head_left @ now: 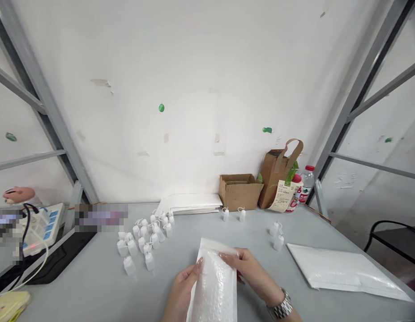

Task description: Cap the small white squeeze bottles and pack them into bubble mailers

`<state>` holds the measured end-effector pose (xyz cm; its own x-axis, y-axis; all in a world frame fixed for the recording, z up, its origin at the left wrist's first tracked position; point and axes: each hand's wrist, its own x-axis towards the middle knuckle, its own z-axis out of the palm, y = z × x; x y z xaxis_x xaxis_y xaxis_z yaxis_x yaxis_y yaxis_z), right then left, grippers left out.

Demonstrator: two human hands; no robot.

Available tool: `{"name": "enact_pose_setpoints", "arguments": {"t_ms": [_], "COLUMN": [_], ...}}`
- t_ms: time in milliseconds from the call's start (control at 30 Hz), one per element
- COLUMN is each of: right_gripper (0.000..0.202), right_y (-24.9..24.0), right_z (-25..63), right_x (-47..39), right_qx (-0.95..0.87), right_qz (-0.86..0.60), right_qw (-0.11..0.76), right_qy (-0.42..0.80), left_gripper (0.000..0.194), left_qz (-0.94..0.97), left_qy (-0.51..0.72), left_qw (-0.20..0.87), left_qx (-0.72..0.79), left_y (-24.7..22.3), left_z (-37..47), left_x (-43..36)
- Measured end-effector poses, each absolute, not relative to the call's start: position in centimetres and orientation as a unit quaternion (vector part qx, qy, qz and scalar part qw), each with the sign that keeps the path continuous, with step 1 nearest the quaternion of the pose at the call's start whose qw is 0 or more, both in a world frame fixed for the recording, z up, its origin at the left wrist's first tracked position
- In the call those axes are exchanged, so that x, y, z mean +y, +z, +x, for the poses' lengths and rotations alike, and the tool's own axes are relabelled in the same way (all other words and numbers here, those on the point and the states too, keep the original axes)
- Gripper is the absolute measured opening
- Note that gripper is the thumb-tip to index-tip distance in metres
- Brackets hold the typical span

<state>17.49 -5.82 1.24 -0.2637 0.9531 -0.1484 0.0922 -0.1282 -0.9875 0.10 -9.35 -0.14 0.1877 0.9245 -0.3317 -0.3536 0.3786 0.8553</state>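
We held one bubble mailer [215,286] over the grey table [93,286], left hand [184,286] and right hand [249,267] pinching opposite edges; whether it was sealed, we couldn't tell. A second mailer [341,270] lay to the right, while stacked envelopes [190,203] and small white bottles [149,262] stood untouched.

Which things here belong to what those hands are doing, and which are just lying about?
Likely part of the job:
white padded envelope, held by the left hand and right hand
second padded envelope
stacked white envelopes
small white looped pieces

Probably just lying about:
brown paper bag
red-capped water bottle
power strip

The cardboard box could be either.
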Motion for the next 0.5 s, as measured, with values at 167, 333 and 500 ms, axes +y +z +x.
{"name": "enact_pose_setpoints", "arguments": {"t_ms": [167,333,500], "right_gripper": [0.038,0.040,0.026], "right_y": [1.8,2.3,1.4], "right_z": [18.2,19.6,19.5], "right_x": [-6.8,-7.5,-7.9], "right_qx": [-0.574,-0.641,-0.604], "right_qz": [-0.454,-0.419,-0.496], "right_qw": [0.422,0.383,0.406], "right_qy": [0.536,0.517,0.473], "left_gripper": [0.050,0.041,0.046], "left_qz": [0.418,0.453,0.476], "left_qy": [0.408,0.377,0.384], "left_qw": [0.670,0.653,0.649], "left_qx": [0.458,0.475,0.453], "left_y": [-1.6,-2.3,-2.1], "left_z": [0.7,1.1,1.7], "left_x": [-9.3,-9.4,-9.8]}}
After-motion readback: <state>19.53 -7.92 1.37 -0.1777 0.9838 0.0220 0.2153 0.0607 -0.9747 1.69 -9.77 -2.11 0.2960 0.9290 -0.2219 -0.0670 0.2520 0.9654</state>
